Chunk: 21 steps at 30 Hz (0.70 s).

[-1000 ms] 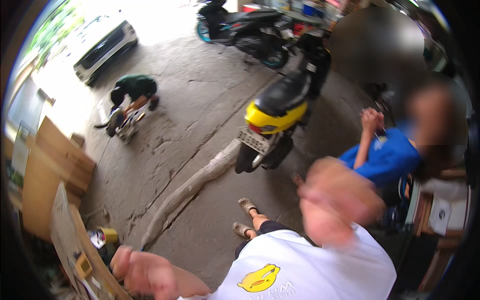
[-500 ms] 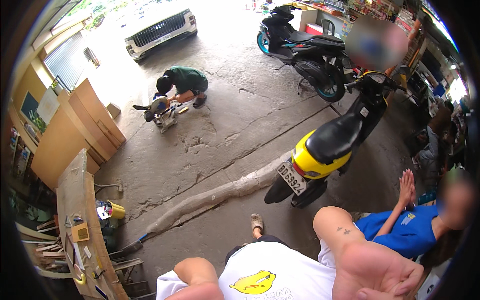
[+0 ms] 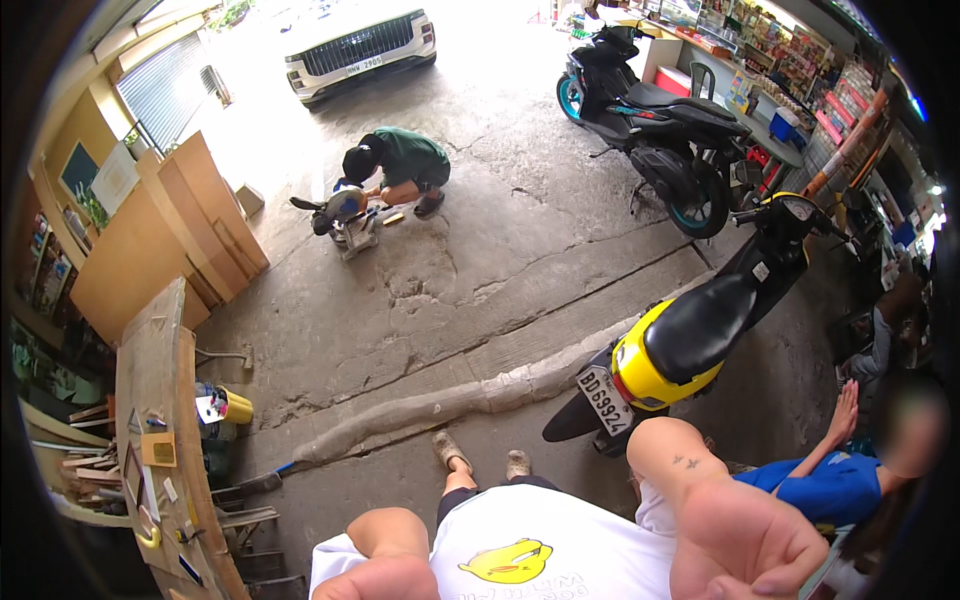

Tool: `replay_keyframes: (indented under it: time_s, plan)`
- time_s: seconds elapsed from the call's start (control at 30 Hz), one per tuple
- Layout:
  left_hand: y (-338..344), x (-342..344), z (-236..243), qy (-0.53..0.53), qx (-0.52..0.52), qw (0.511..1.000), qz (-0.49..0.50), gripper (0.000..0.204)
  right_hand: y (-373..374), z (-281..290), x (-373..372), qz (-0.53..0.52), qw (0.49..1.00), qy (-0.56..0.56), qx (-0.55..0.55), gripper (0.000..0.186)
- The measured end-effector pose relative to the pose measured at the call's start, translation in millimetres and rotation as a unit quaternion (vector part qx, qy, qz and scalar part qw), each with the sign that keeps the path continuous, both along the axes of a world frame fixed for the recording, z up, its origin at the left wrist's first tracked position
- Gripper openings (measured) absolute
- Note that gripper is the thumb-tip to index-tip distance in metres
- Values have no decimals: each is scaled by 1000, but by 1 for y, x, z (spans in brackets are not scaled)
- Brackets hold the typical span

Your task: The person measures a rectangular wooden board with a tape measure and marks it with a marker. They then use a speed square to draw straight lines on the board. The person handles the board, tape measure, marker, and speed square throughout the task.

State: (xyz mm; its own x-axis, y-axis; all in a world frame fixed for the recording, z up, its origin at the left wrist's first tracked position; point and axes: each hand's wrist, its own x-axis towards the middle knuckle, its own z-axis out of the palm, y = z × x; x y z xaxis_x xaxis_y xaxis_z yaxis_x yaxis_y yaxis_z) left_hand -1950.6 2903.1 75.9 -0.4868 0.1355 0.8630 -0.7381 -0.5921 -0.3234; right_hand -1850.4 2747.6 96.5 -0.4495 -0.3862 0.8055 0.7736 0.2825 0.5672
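Observation:
My right hand (image 3: 745, 545) is raised close in at the lower right, below a small tattoo on the forearm. Its palm shows, and the visible fingers curl inward at the bottom edge; anything between them is hidden. My left hand (image 3: 375, 582) shows only in part at the lower left, its fingers cut off by the frame. Between the arms is my white shirt (image 3: 550, 535) with a yellow cartoon print. Beyond my right arm stands a yellow and black scooter (image 3: 690, 335). No object is visible in either hand.
A person in green (image 3: 410, 160) crouches at a miter saw (image 3: 345, 215) on concrete. A black motorcycle (image 3: 660, 120) and white car (image 3: 360, 55) stand beyond. At left are a wooden workbench (image 3: 185, 420) and leaning boards (image 3: 165, 225). A person in blue (image 3: 825, 490) is close on the right.
The view has shifted, so the scooter, motorcycle and car sit farther right. Both my feet show now, where one did before. My arms stay raised; the person in blue appears lower and farther right.

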Motion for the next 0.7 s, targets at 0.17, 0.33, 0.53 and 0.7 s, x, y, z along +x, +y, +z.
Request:
replay_keyframes:
  time_s: [0.17,0.33,0.53,0.7]
  plan:
    - [53,5,-6,-78,56,993,-67,14,45,6,-1,-2,999,-30,-31,15]
    - [103,-1,2,-120,58,984,-120,15,108,12,-4,31,997,-64,-35,7]
    - [182,-14,-5,-83,-68,990,-88,16,183,-1,-10,-29,996,65,61,12]
    - [251,-20,-19,11,-90,994,-55,11,225,-8,-1,-66,989,120,53,19]
